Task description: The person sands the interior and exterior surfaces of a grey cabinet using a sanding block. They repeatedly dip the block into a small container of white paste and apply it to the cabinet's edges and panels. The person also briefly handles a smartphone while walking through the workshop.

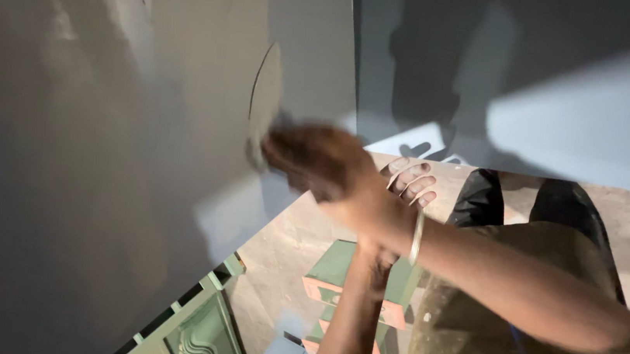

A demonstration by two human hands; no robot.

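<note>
My right hand (315, 161), blurred by motion, is closed on the handle of a flat plastering blade (263, 113). The blade is coated in grey putty and pressed against the grey wall (100, 139). A metal bangle (416, 238) sits on that wrist. My left forearm (350, 329) rises from below and passes behind the right wrist. The curled fingers of my left hand (410, 181) show just beyond it, with thin pale edges between them. What they hold is hidden.
Far below lies a beige stone floor (284, 244). A green stool or ladder with orange-edged steps (335, 281) stands under me, and a green patterned panel (204, 341) is at the wall's foot. My dark-trousered legs (484, 199) reach down on the right.
</note>
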